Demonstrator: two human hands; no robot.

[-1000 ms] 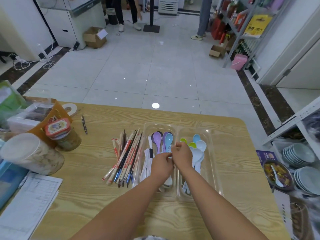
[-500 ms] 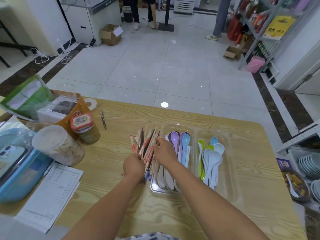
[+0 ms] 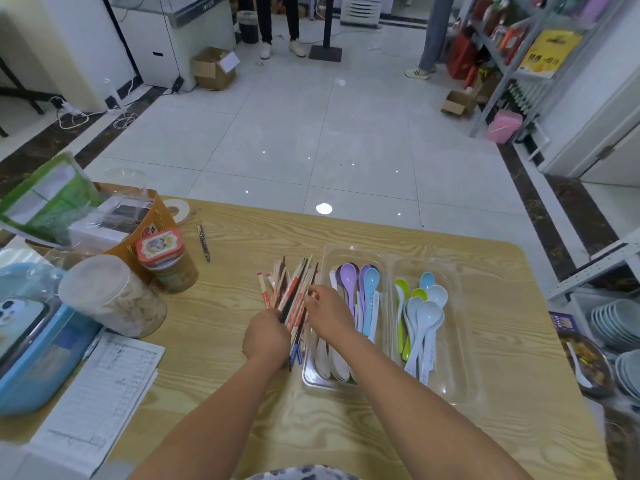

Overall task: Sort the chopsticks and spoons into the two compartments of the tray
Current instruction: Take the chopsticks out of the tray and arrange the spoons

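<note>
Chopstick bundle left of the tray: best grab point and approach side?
Near ends of the chopsticks, closest to the person: there they converge into a tight bunch, while the far tips fan out. Come from above and the left, since the tray wall sits close along their right. The left hand grips there.

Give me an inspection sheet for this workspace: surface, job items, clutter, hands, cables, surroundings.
Surface: wooden table.
Job's things: clear tray with spoons in both compartments; chopsticks bundled just left of it, none inside.
Clutter: jars, pen, tape roll, papers and blue tub, all at the left.
Hands: left hand grips the chopsticks' near end; right hand pinches them farther up.
Cables: white cables on the floor, far left.
Surroundings: shelves at right, cardboard boxes, people standing beyond.
</note>
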